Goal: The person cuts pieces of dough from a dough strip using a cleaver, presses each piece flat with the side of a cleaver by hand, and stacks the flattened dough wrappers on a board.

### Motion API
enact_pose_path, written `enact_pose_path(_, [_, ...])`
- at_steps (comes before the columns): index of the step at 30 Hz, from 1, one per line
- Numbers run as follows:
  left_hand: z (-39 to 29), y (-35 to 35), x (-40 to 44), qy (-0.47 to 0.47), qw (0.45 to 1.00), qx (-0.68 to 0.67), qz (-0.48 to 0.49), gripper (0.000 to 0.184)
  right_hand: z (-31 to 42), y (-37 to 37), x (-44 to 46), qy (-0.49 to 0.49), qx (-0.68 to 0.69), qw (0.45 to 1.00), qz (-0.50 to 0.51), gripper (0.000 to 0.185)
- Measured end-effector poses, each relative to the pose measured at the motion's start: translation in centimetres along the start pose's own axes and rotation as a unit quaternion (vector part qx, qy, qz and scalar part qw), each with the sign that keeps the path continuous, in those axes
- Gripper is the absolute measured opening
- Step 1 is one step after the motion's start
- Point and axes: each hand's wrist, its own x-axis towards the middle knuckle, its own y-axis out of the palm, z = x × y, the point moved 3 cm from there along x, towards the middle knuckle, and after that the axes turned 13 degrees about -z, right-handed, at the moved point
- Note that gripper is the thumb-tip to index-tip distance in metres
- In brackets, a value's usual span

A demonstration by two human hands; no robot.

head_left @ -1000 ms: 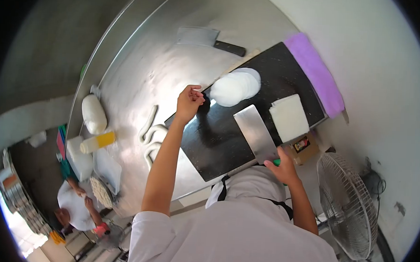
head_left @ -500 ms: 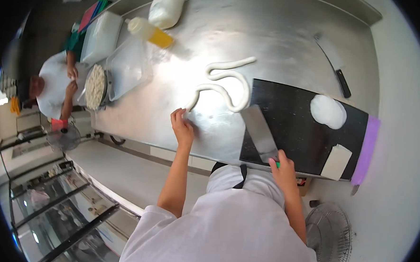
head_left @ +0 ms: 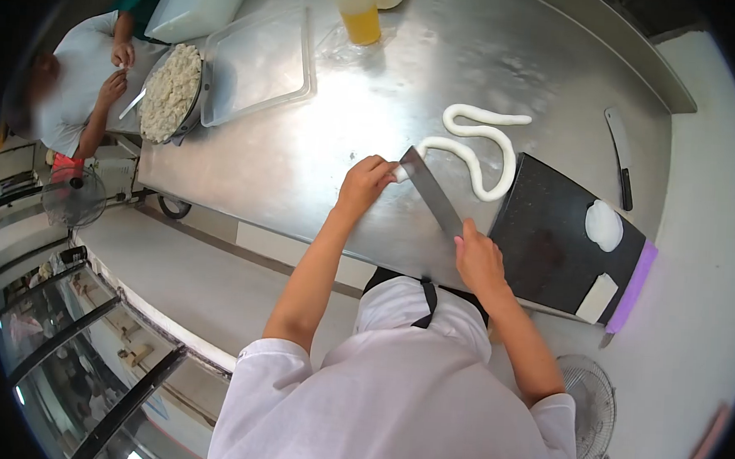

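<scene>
A long white dough rope lies in winding curves on the steel table. My left hand is closed at its near left end, with the fingertips around the white tip. In my right hand is a cleaver with a broad rectangular blade; the fingers wrap its handle and hide it. The blade slants up to the left, and its far end is at the dough just right of my left fingertips. Whether the edge has gone into the dough I cannot tell.
Right of the rope is a black board with a white round pad and a folded cloth. Another knife lies behind. A yellow-liquid bottle, clear lid and filling bowl are leftward, near a co-worker.
The cleaver has moved off the black board to the left end of the dough. My left hand now grips that end, closer to my right hand. The camera view has shifted.
</scene>
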Motion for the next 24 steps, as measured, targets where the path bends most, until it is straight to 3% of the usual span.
enact_pose_path(4, [-0.1, 0.2, 0.5, 0.030, 0.999, -0.017, 0.009, 0.023, -0.5, 5.4, 0.0, 0.002, -0.012, 0.999, -0.039, 0.025])
enact_pose_path(6, [0.2, 0.1, 0.5, -0.084, 0.994, -0.059, 0.023, 0.023, -0.1, 6.1, 0.9, -0.002, 0.010, 0.997, -0.072, 0.026])
enact_pose_path(7, [-0.4, -0.1, 0.6, -0.073, 0.995, -0.066, 0.034, 0.023, 0.2, 5.8, 1.0, 0.007, 0.063, 0.994, -0.085, 0.026])
enact_pose_path(9, [-1.3, -0.3, 1.0, -0.218, 0.975, -0.049, -0.010, 0.019, -0.6, 4.4, -0.4, 0.045, 0.115, 0.985, -0.121, 0.026])
enact_pose_path(11, [-3.9, 0.3, 1.4, -0.204, 0.963, -0.151, -0.089, 0.015, -2.7, 2.9, -4.1, 0.104, 0.210, 0.963, -0.132, 0.029])
enact_pose_path(13, [-6.4, 3.1, 1.0, -0.203, 0.962, -0.183, 0.009, 0.014, -6.1, 1.2, -8.4, 0.175, 0.226, 0.947, -0.150, 0.034])
enact_pose_path(15, [-10.0, 7.0, 0.3, -0.101, 0.961, -0.225, 0.123, 0.018, -8.9, -0.5, -12.7, 0.211, 0.213, 0.920, -0.254, 0.035])
enact_pose_path(17, [-15.9, 11.1, 0.4, 0.063, 0.938, -0.249, 0.232, 0.019, -12.2, -0.6, -17.3, 0.254, 0.144, 0.892, -0.346, 0.036])
enact_pose_path(18, [-19.1, 13.3, 0.0, 0.066, 0.918, -0.276, 0.277, 0.017, -13.3, -0.9, -19.1, 0.267, 0.150, 0.883, -0.357, 0.036])
enact_pose_path(19, [-22.1, 15.3, -0.5, 0.067, 0.896, -0.300, 0.321, 0.016, -14.4, -1.3, -21.0, 0.309, 0.213, 0.838, -0.395, 0.036])
enact_pose_path(20, [-24.6, 17.4, -0.8, 0.132, 0.886, -0.250, 0.368, 0.014, -15.5, -1.3, -22.7, 0.347, 0.272, 0.786, -0.433, 0.035])
enact_pose_path(21, [-26.7, 19.4, -1.3, 0.196, 0.868, -0.199, 0.410, 0.012, -16.2, -1.2, -24.2, 0.357, 0.276, 0.774, -0.444, 0.035])
enact_pose_path(23, [-28.8, 23.3, -2.5, 0.228, 0.830, -0.163, 0.483, 0.014, -17.7, -0.2, -27.3, 0.439, 0.330, 0.694, -0.466, 0.033])
enact_pose_path(24, [-28.9, 25.2, -3.1, 0.236, 0.819, -0.084, 0.516, 0.021, -18.2, 0.4, -28.3, 0.447, 0.335, 0.681, -0.474, 0.033])
